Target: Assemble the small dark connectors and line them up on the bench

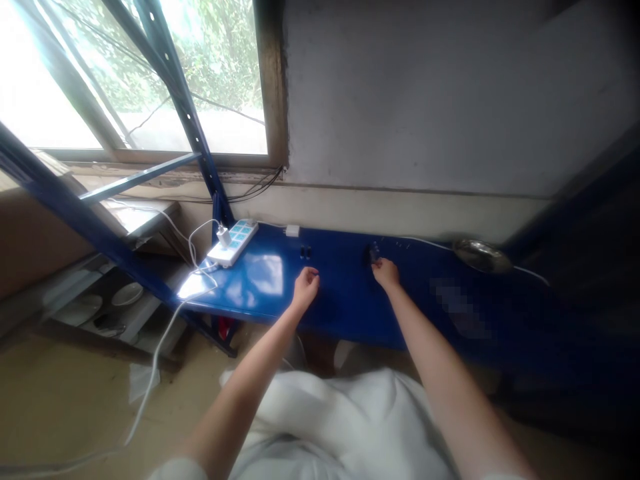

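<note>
My left hand is above the blue tabletop, its fingers curled and pressed together; whatever they may hold is too small to make out. Just beyond it, two small black pieces lie side by side. At the right, my right hand has its fingertips closed at a small dark item with a clear, shiny part. Its kind does not show. Several tiny pale bits lie behind and to the right of that hand.
A white power strip with a plugged-in white charger lies at the table's left end. A white adapter sits near the back edge. A round metal dish stands back right. A blue metal upright rises at the left.
</note>
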Available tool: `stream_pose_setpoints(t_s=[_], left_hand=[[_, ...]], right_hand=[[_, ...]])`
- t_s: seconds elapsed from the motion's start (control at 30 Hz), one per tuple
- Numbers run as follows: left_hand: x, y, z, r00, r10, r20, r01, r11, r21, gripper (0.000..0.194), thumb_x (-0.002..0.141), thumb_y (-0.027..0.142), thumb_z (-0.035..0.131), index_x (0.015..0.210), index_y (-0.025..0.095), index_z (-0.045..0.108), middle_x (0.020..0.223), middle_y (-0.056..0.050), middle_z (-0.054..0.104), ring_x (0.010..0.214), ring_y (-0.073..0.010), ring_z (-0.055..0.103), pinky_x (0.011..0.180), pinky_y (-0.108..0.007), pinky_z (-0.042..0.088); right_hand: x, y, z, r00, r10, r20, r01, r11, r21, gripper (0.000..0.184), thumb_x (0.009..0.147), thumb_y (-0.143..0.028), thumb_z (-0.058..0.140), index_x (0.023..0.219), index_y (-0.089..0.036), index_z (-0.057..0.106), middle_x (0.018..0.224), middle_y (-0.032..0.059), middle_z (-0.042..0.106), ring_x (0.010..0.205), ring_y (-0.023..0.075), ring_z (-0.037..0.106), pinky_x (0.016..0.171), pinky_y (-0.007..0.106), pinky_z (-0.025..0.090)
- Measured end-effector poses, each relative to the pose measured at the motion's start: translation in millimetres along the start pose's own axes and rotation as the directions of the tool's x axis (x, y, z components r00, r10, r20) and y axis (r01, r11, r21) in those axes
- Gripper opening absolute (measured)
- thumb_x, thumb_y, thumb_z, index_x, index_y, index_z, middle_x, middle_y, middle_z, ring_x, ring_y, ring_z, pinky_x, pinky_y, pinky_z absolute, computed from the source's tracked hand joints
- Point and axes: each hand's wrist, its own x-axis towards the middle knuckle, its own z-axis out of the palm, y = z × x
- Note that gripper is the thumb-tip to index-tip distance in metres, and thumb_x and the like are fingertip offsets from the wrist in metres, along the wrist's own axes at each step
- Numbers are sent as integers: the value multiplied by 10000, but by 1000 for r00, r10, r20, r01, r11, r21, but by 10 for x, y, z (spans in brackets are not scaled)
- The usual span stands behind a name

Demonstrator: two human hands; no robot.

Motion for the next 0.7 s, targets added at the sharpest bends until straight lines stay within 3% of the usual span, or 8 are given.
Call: stream_pose_setpoints(t_s=[0.23,0.43,0.7], left_hand=[[4,-2,-5,1000,6,0,-6,1000,15,131,755,202,460,872,179,512,593,42,504,522,-73,482,509,-179,393],[-7,26,-15,1000,-3,6,3,1000,16,121,756,205,460,862,177,510,593,40,504,520,-74,481,504,-179,387],[-10,32,-14,1000,-7,12,7,1000,0,114,757,202,460,855,178,511,583,40,504,507,-71,476,488,-175,380]], right_hand=[[36,-21,-6,995,94,-23,-94,996,10,142,655,-276,605,708,-170,684,702,91,671,683,214,621,601,277,424],[43,-61,-46,990,140,27,-140,990,10,137,644,-235,594,721,-162,681,711,94,672,728,233,630,615,283,424],[104,-8,-11,990,138,32,-141,985,95,82,615,-235,609,578,-165,634,575,83,632,670,229,632,587,284,440]])
